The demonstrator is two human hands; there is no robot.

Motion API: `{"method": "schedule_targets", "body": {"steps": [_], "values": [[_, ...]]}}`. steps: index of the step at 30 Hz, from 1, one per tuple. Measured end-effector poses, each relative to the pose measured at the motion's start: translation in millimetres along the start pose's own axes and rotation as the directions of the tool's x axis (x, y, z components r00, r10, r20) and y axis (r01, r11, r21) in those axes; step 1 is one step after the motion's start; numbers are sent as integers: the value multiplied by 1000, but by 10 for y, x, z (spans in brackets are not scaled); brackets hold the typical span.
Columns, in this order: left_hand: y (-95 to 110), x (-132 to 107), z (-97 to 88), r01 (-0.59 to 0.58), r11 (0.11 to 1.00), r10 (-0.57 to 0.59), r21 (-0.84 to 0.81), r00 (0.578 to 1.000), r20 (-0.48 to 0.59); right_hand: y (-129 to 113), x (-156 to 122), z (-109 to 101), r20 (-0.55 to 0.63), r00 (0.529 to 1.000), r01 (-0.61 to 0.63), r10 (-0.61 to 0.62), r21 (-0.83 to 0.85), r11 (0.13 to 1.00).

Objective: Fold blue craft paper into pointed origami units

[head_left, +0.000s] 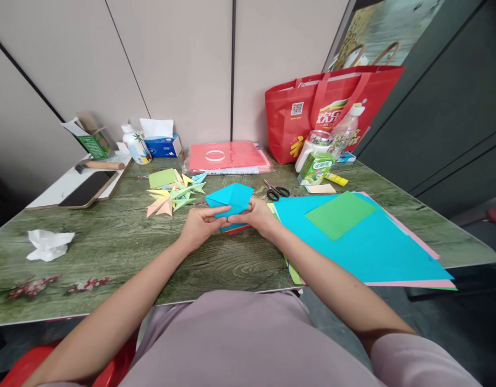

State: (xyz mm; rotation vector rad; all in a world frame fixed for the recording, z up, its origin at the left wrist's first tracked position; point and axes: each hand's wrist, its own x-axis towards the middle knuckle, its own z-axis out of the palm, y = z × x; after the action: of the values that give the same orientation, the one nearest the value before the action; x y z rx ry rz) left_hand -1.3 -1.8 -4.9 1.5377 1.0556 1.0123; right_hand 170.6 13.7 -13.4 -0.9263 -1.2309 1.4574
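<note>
A folded sheet of blue paper is held up between both hands, over the middle of the table. My left hand is closed on its left lower edge, thumb and fingers pinching it. My right hand grips its right lower edge, the thumbs close together. Beneath the hands, a small stack of blue and red paper shows in part on the table. Several folded paper pieces in yellow, green, orange and blue lie in a heap left of the hands. Black-handled scissors rest just right of the folded paper.
Large coloured sheets lie at the right, a green sheet on top. Behind stand a red bag, a green carton and a packet of red paper. A phone, hammer and crumpled tissue are at left.
</note>
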Motion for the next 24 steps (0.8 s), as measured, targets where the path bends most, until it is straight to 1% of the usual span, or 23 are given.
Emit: {"method": "schedule_targets", "body": {"steps": [5,10,13,17,24], "values": [[5,11,-10,51,995,-50,-85,999,14,7,-9,-6,-28,999,-26,26,-26,999],[35,11,-7,71,993,-73,-96,997,-14,-4,-16,19,-66,998,2,-3,-18,1000],[32,13,1,75,991,-78,-108,997,-21,4,-18,11,-49,999,-6,5,-32,999],[-2,23,11,82,983,-82,-166,997,10,15,-7,-23,-14,1000,5,-6,-87,996],[-4,32,13,102,967,-96,-234,995,37,-16,4,-80,-17,998,-60,59,-56,997]]}}
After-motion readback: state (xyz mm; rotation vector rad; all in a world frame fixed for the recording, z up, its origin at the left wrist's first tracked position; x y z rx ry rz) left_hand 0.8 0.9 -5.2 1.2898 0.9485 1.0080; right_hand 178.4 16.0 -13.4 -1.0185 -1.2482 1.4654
